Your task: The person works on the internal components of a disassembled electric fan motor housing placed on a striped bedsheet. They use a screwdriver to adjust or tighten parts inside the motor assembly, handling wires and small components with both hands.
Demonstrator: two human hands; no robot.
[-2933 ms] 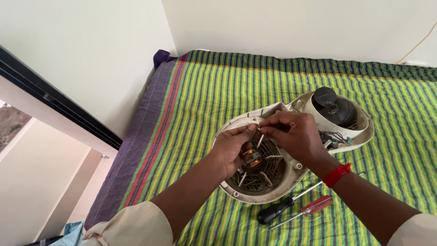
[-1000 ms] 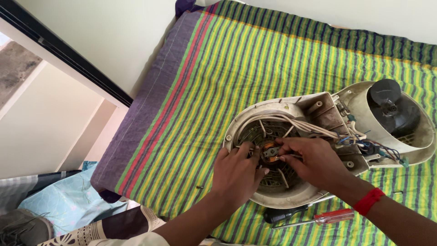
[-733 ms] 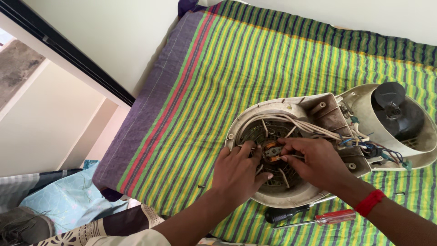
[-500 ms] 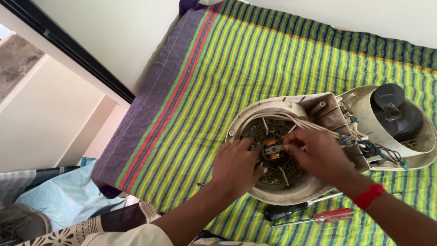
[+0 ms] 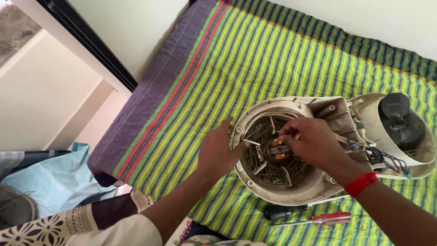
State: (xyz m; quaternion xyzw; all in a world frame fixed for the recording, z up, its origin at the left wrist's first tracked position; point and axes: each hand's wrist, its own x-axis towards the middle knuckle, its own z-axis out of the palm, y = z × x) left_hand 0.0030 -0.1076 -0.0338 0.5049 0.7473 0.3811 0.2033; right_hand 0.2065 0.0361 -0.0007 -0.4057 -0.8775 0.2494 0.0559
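Left hand (image 5: 217, 152), fingers loose, is bracing the round fan housing (image 5: 277, 157) at its rim while right hand (image 5: 309, 142) is pinching the copper-wound motor (image 5: 278, 150) at its centre; steadying the rim firmly is helping.

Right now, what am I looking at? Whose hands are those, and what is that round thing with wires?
The camera sits on a person's head and looks down, so these are that person's own two hands. They are working over a bed covered with a green and yellow striped sheet. On it lies an opened appliance, with its round cream housing showing a metal grille and a small copper-wound motor in the middle. The left hand rests on the housing's rim. The right hand, with a red band at the wrist, has its fingers pinching at the motor part. Beside it sits the other half of the appliance, joined by coloured wires. Two screwdrivers lie nearby: a black-handled one and a red-handled one.
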